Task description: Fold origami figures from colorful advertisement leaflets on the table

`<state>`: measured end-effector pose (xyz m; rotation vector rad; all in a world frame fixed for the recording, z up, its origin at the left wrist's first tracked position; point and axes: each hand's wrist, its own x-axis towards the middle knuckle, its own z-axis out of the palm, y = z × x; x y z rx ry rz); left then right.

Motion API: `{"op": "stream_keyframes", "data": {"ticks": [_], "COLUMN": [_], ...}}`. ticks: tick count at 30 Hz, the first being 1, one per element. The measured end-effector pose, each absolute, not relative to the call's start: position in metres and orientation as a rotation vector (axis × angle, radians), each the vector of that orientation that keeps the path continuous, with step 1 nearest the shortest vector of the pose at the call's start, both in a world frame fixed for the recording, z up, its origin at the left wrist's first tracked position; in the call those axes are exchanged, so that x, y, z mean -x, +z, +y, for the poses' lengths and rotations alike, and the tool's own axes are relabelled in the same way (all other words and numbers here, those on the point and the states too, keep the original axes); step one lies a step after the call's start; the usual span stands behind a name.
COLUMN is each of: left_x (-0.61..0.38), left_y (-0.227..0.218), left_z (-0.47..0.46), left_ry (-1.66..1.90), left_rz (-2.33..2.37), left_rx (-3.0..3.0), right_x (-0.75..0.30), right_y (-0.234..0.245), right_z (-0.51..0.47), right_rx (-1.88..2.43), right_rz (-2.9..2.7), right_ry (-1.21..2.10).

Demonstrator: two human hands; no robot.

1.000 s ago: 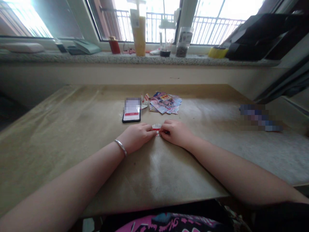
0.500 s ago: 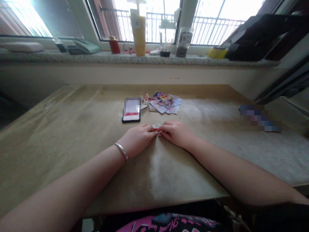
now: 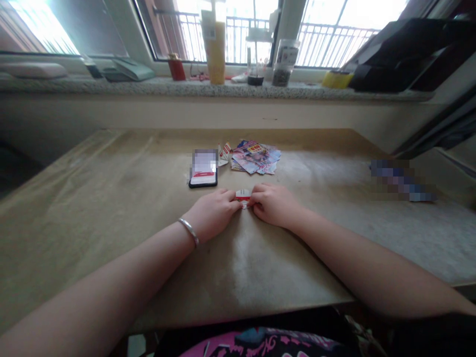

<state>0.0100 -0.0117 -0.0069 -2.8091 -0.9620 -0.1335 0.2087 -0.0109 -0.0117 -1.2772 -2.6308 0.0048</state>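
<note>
Between my hands, low on the table, is a small folded piece of paper (image 3: pixel 243 194), white with a red band. My left hand (image 3: pixel 215 210) grips its left side with fingers pressed together; a silver bangle circles that wrist. On the opposite side my right hand (image 3: pixel 273 204) pinches the paper with bent fingers. The fingertips cover much of the paper's edges, so its full shape is hidden. Just beyond the hands lie a phone (image 3: pixel 204 169) with a lit screen, a folded paper piece (image 3: pixel 224 154) and a pile of colourful printed paper sheets (image 3: pixel 256 158).
A tan cover lies over the table (image 3: pixel 148 163). At the right sits a blurred bluish item (image 3: pixel 401 181). Along the window sill (image 3: pixel 134 88) stand a red container (image 3: pixel 176 68), a tall yellowish container (image 3: pixel 216 54), a clear jar (image 3: pixel 285 64) and a dark bulky object (image 3: pixel 394 59).
My right fingers have drawn slightly to the right, so more of the paper's red band shows. The left hand stays at the paper's left side. The view has shifted a little.
</note>
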Motion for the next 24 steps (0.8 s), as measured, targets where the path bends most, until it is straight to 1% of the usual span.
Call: {"op": "stream_keyframes", "data": {"ticks": [14, 24], "left_x": [-0.011, -0.011], "left_y": [-0.003, 0.002], "left_z": [-0.013, -0.012], "left_ry": [-0.082, -0.008], "left_rz": [-1.051, -0.997], "left_rx": [2.829, 2.857], "right_x": [-0.216, -0.224], "right_y": [-0.009, -0.006], "right_z": [-0.009, -0.009], "right_rx": [1.261, 1.28], "right_rz": [-2.619, -2.644], "right_ry": [0.091, 0.164]}}
